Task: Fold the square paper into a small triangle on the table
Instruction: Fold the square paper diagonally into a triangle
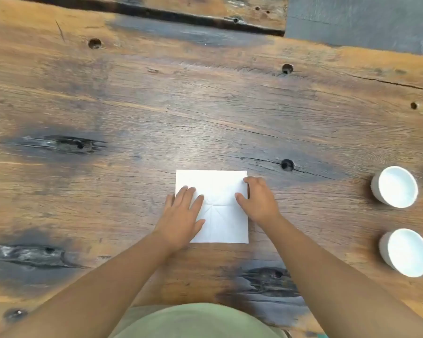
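I see the creased white square paper (219, 184) flat on the wooden table (156, 106) (unfolded); left hand (181, 215) presses it, fingers straight; right hand (259, 198) curls at its edge, pinch unclear

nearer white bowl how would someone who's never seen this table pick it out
On the wooden table, look right of the square paper to two white bowls. The nearer bowl sits closest to the person, unlike the farther bowl.

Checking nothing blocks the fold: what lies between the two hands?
Only creased square paper, flat on the table, between left hand and right hand, in the head view.
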The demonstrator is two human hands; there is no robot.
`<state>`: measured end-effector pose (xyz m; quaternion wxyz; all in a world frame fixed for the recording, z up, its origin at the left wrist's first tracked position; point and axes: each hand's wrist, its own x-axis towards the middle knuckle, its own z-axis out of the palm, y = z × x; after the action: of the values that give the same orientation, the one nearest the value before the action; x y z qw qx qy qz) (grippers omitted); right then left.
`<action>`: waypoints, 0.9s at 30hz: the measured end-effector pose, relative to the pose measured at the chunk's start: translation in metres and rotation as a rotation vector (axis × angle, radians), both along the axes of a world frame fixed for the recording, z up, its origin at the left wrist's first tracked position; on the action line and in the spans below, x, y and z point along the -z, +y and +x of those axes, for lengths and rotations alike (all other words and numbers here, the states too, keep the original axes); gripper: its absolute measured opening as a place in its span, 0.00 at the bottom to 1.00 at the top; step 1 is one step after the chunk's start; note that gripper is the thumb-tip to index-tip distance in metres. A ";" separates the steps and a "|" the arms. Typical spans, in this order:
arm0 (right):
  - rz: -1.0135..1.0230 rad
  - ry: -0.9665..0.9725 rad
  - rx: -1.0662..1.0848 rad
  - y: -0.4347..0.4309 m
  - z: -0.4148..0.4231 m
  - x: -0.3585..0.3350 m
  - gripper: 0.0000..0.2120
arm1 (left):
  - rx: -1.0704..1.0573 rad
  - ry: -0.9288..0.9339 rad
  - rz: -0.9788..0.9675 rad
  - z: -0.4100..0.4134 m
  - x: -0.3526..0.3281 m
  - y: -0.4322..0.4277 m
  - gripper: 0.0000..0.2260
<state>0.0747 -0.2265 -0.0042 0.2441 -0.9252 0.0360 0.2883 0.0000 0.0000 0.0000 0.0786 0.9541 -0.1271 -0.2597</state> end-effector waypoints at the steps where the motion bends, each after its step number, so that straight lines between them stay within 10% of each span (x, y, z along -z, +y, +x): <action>1: -0.012 -0.033 0.010 -0.001 0.007 0.002 0.26 | -0.001 0.018 0.021 0.000 0.004 -0.001 0.29; 27: -0.039 -0.090 0.186 0.000 0.058 0.029 0.03 | 0.122 0.096 0.049 -0.025 0.029 -0.006 0.35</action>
<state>0.1331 -0.2261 -0.0327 0.2532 -0.9344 0.1164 0.2220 -0.0251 -0.0062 -0.0287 0.0450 0.9326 -0.1746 -0.3126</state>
